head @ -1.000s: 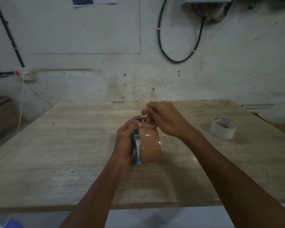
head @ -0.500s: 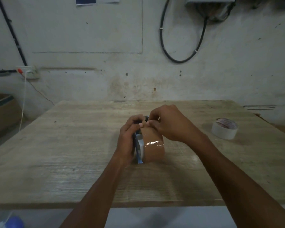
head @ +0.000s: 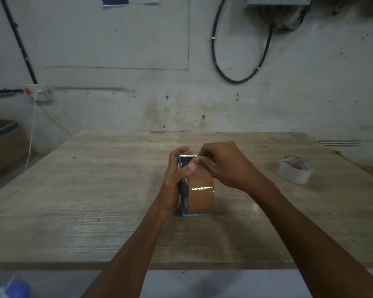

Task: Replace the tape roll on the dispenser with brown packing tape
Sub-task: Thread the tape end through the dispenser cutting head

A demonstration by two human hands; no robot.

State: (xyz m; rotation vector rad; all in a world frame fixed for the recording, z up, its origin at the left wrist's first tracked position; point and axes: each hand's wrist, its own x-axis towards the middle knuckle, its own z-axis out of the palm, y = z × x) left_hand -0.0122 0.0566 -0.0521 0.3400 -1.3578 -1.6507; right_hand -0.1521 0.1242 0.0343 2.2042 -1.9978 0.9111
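A roll of brown packing tape (head: pixel 201 194) sits in a blue dispenser (head: pixel 184 190) that stands on the middle of the wooden table (head: pixel 95 190). The dispenser's serrated metal blade (head: pixel 187 155) shows at its far top end. My left hand (head: pixel 177 179) grips the dispenser from the left, thumb lying over the top of the roll. My right hand (head: pixel 224 166) comes in from the right, and its fingertips pinch the tape's end just behind the blade. A white tape roll (head: pixel 295 172) lies flat at the table's right side.
A stained wall with a hanging black cable (head: pixel 235 76) rises behind the table. A socket with a white cord (head: pixel 38 93) is at the left, above a cardboard box (head: pixel 2 145). Something blue (head: pixel 17 290) sits on the floor at bottom left.
My right hand has come down from above the roll and now pinches the tape end at the blade. My left thumb has slid over the roll's top. The dispenser stays where it was.
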